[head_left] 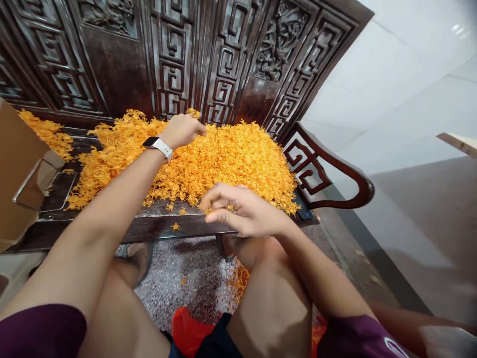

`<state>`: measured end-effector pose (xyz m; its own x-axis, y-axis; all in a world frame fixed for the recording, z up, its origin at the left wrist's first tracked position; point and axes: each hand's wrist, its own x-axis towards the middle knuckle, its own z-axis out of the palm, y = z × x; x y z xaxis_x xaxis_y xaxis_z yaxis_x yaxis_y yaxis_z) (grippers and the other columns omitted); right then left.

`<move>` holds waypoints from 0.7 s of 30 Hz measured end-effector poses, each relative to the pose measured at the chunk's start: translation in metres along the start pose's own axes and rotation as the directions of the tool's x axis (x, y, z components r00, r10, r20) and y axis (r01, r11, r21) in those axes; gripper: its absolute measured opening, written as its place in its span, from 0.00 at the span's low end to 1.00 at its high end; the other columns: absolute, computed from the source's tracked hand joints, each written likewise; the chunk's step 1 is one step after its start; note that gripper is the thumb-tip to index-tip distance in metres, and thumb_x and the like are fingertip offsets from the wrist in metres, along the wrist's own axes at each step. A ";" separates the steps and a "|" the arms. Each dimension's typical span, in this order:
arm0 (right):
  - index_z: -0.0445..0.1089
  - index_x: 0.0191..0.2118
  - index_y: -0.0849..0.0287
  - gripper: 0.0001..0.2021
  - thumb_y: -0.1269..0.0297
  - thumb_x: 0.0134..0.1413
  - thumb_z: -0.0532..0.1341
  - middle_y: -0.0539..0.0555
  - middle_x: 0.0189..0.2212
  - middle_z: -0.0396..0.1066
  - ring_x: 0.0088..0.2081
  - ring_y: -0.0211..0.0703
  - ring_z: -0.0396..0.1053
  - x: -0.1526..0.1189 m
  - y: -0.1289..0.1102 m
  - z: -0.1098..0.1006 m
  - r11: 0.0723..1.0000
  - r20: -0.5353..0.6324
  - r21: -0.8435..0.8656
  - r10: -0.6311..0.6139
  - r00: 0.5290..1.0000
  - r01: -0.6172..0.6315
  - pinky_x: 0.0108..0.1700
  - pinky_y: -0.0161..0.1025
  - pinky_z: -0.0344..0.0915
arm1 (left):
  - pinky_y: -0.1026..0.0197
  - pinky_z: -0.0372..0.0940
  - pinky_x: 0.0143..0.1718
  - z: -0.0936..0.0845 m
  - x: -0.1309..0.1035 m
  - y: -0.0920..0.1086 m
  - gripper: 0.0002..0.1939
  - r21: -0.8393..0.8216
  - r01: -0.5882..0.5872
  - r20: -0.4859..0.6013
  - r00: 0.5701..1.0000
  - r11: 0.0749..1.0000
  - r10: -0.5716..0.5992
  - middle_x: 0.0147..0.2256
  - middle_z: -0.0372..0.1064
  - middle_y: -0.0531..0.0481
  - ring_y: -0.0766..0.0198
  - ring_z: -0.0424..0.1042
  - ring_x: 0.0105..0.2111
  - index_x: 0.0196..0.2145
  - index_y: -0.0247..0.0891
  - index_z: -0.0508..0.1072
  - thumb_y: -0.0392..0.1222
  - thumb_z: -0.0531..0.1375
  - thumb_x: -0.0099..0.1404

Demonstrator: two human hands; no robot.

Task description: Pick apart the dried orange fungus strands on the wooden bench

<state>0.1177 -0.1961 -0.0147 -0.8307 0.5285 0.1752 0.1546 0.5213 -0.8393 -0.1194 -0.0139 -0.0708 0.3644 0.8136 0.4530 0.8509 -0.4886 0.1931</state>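
A wide heap of small orange spider-shaped pieces (246, 154) covers much of the dark wooden bench seat. My left hand (182, 130), with a white-strapped watch on its wrist, is over the back of the heap. Its fingers are curled away from me, and what they hold is hidden. One orange clump shows just past its knuckles. At the front edge of the seat is my right hand (242, 209), palm turned inward and fingers bent toward the thumb. A bit of orange piece (208, 211) shows between its thumb and fingers. A few pieces lie loose along the front edge.
The bench's carved backrest (171, 59) rises behind the heap, and a curved armrest (335, 199) closes its right end. A cardboard box (22, 174) with a wire handle stands at left. Red plastic (190, 330) and more orange pieces (238, 281) lie below, by my legs.
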 end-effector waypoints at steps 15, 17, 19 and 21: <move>0.72 0.44 0.54 0.12 0.56 0.58 0.68 0.56 0.39 0.75 0.32 0.39 0.67 0.008 0.086 -0.053 0.785 -0.617 0.619 0.505 0.604 -0.025 0.34 0.40 0.70 | 0.54 0.61 0.44 -0.030 -0.017 0.036 0.15 0.013 -0.156 0.063 0.986 0.988 0.155 0.31 0.78 0.44 0.55 0.75 0.40 0.45 0.49 0.87 0.39 0.59 0.72; 0.72 0.43 0.54 0.16 0.49 0.58 0.69 0.53 0.34 0.73 0.28 0.37 0.65 0.011 0.085 -0.048 0.888 -0.660 0.452 0.395 0.639 -0.083 0.31 0.39 0.67 | 0.54 0.60 0.43 -0.029 -0.018 0.053 0.15 0.016 -0.198 0.084 0.977 0.980 0.196 0.29 0.77 0.44 0.55 0.74 0.39 0.43 0.49 0.87 0.39 0.59 0.72; 0.72 0.41 0.55 0.18 0.46 0.56 0.70 0.50 0.29 0.71 0.26 0.36 0.63 0.012 0.091 -0.045 0.947 -0.659 0.291 0.303 0.689 -0.138 0.29 0.39 0.63 | 0.54 0.60 0.41 -0.026 -0.019 0.069 0.14 0.020 -0.245 0.111 0.964 0.969 0.241 0.28 0.76 0.45 0.55 0.74 0.38 0.42 0.49 0.87 0.37 0.60 0.72; 0.72 0.38 0.55 0.17 0.47 0.57 0.70 0.49 0.26 0.70 0.25 0.36 0.62 0.012 0.097 -0.046 0.975 -0.653 0.167 0.223 0.724 -0.150 0.28 0.39 0.61 | 0.54 0.60 0.41 -0.022 -0.019 0.078 0.14 0.008 -0.281 0.126 0.952 0.960 0.278 0.28 0.76 0.45 0.56 0.75 0.37 0.40 0.49 0.87 0.37 0.61 0.71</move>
<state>0.1473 -0.1083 -0.0707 -0.2176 0.9363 0.2756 0.1858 0.3169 -0.9301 -0.0683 -0.0747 -0.0448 0.6309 0.6789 0.3757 0.7172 -0.6950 0.0514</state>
